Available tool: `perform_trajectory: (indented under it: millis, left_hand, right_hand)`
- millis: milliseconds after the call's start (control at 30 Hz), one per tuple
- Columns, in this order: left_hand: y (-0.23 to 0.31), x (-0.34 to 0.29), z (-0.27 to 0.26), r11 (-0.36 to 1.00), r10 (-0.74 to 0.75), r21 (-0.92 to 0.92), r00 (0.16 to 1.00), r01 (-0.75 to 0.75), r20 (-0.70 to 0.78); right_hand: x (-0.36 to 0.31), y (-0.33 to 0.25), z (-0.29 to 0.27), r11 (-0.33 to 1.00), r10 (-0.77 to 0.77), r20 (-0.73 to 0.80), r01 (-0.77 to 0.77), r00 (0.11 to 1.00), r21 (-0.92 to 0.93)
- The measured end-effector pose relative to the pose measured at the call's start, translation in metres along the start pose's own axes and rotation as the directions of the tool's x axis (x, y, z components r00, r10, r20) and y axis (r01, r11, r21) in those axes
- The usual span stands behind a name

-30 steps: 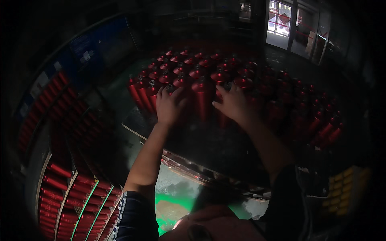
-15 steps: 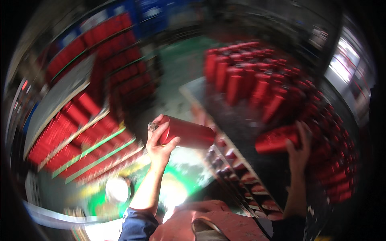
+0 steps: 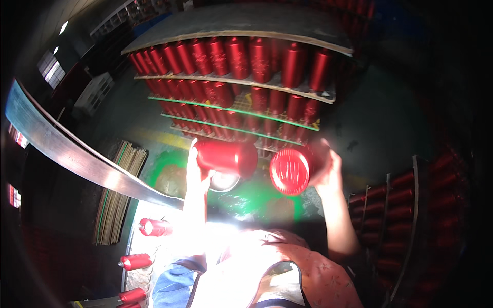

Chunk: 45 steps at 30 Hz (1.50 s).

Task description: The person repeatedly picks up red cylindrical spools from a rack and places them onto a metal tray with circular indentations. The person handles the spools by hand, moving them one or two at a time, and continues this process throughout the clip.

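My left hand point(image 3: 196, 169) is closed around the end of a red metal cylinder point(image 3: 228, 157), which lies sideways in front of my chest. In my right hand point(image 3: 329, 172) is a second red cylinder point(image 3: 290, 171), its round end with a ridged rim turned toward me. A small gap separates the two cylinders. The fingers of my right hand are partly hidden and blurred behind the one it holds. Beyond both hands stands a layered rack point(image 3: 241, 79) with rows of upright red cylinders on its boards.
A curved metal band point(image 3: 77, 154) sweeps in from the left. Several red cylinders point(image 3: 136, 262) lie near a bright surface at lower left. A stack of thin boards point(image 3: 120, 192) stands beyond it. More layered cylinders point(image 3: 395, 210) are at right. A round pale container point(image 3: 224, 180) sits below my left hand.
My view has turned left, from the table of cylinders to the layered rack. Both hands still hold their cylinders, which are now closer together; the right one has come away from the tabletop.
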<state>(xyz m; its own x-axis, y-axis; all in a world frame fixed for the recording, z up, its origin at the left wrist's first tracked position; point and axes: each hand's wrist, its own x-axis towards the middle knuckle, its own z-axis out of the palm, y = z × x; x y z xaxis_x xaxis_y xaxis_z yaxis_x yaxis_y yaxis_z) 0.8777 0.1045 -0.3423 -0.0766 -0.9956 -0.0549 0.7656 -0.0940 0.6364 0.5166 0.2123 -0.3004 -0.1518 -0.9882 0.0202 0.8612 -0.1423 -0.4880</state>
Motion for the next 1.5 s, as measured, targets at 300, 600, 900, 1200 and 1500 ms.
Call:
perform_trajectory:
  millis: [300,600,900,1200,1500]
  left_hand:
    - [0.018,0.156,-0.139,0.701,-0.383,-0.670,0.921,0.243,-0.066]
    - [0.037,0.207,-0.175,0.644,-0.355,-0.759,0.916,0.093,-0.188]
    - [0.026,0.212,-0.190,0.694,-0.302,-0.715,0.936,0.084,-0.183]
    - [-0.034,0.029,-0.107,0.969,0.062,-0.192,0.905,-0.155,-0.420]
    - [0.074,-0.255,-0.107,0.792,0.528,0.593,0.649,-0.144,-0.548]
  right_hand:
    - [0.215,0.254,0.056,0.635,0.733,0.014,-0.692,0.680,0.343]
    - [0.282,0.347,0.052,0.467,0.809,0.138,-0.769,0.571,0.436]
    - [0.275,0.346,0.029,0.479,0.787,0.164,-0.757,0.594,0.445]
    - [0.146,0.221,-0.139,0.403,0.746,0.349,-0.802,0.567,0.441]
    - [-0.020,0.106,-0.275,0.474,0.835,0.047,-0.760,0.548,0.444]
